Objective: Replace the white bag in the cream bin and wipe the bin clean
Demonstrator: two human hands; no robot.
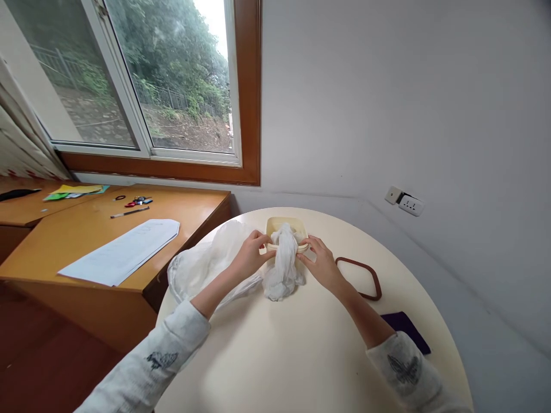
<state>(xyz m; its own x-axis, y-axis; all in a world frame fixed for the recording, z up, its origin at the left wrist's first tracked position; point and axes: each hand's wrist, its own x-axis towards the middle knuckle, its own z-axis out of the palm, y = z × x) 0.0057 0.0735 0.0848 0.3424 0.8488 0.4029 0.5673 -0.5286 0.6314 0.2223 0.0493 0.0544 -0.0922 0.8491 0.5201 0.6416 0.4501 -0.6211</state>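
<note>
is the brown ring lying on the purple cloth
No, the brown ring lies flat on the bare round table, apart from the purple cloth, which sits nearer the person.

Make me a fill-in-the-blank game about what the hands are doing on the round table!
1. Both hands, left hand and right hand, hold a cream ring with ____ cloth pulled through it.
2. The brown frame lies beside the ____ hand.
3. The pen lies on the ____ desk.

Missing words: white; right; wooden
</note>
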